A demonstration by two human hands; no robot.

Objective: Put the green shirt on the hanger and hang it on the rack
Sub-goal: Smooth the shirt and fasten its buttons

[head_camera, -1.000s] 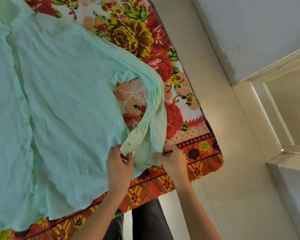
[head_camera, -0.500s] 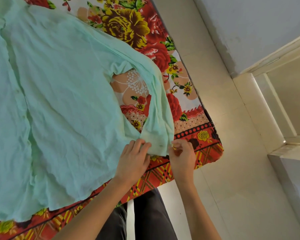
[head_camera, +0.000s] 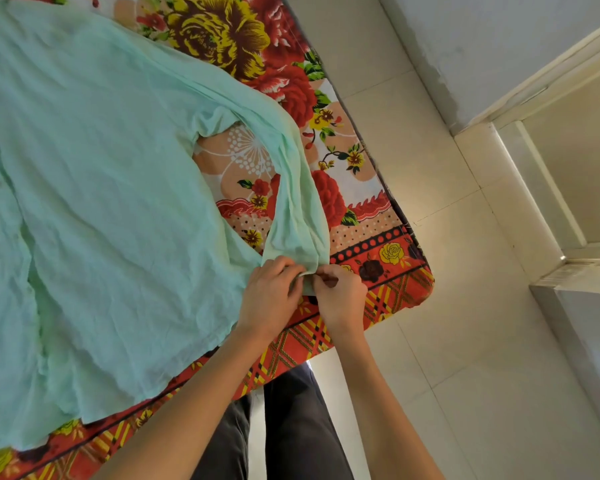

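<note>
We see one green shirt (head_camera: 111,209) spread flat on a bed covered by a floral sheet (head_camera: 371,233), but not all of it: its left part and collar run past the frame's top and left edges. We find no hanger or rack in view. One sleeve (head_camera: 291,188) curves down the shirt's right side to a cuff (head_camera: 300,252) near the bed's front corner, and a patch of sheet shows in the gap between sleeve and body.

Two hands meet at that cuff. Our left hand (head_camera: 269,294) is curled with its fingers pinching the cuff's edge; our right hand (head_camera: 342,294) pinches the same edge from the other side, thumb and fingertips nearly touching the left's. The fingers cover the cuff's end, so we cannot make out a button or what exactly is gripped there.

Below the bed edge, two dark trouser legs (head_camera: 298,427) show, cut off at the bottom. To the right lie pale floor tiles (head_camera: 465,341) and a cream door frame (head_camera: 534,209), only partly seen.
</note>
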